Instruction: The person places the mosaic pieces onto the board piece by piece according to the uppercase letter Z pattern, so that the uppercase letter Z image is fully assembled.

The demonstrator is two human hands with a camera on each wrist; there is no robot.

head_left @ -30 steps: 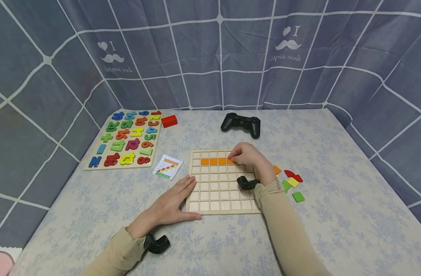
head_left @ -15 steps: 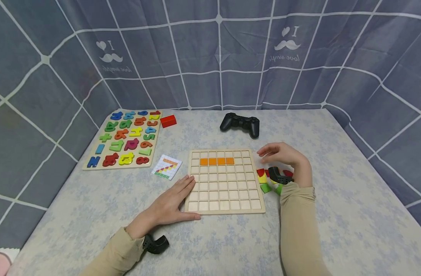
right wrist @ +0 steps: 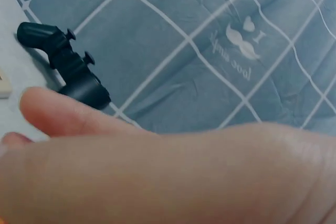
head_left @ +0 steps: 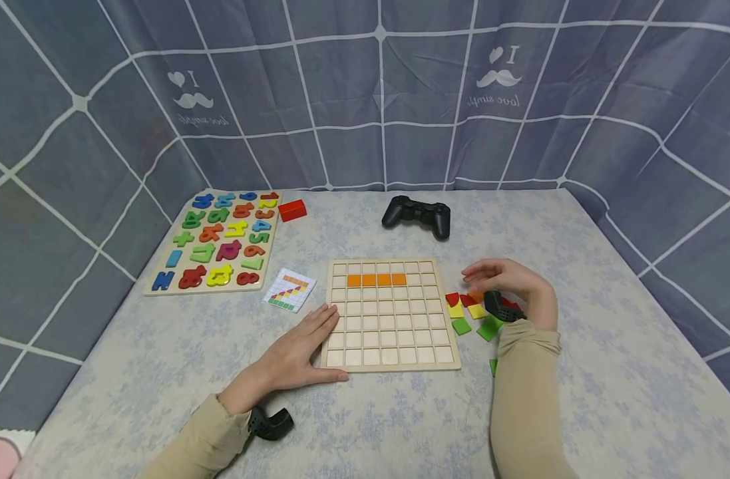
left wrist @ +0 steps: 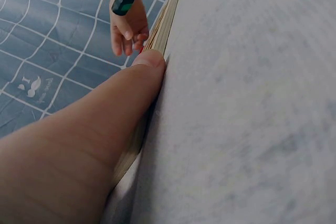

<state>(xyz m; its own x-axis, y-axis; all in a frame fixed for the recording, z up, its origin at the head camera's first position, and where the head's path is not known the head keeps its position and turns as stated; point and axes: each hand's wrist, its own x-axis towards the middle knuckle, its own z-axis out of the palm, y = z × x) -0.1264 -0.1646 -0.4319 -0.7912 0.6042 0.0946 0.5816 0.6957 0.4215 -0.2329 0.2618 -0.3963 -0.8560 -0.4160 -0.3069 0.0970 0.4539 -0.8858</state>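
Observation:
A wooden grid board lies on the table, with several orange square tiles side by side in a row near its far edge. My left hand rests along the board's left side, fingers on the frame and thumb at the near corner. My right hand is to the right of the board, over a pile of flat tiles. Its fingers bend loosely, and I see nothing held between them. Red, yellow and green tiles show below it; the wrist and wrist camera hide part of the pile.
Left of the board lies a printed pattern card. Farther left is a letter-and-number puzzle board, with a red block beside it. A black game controller lies behind the grid board. A grey-blue checked curtain surrounds the table.
My right hand has left the orange row, where it touched the rightmost orange tile, and moved right to the loose tiles. My left hand stays on the board's side.

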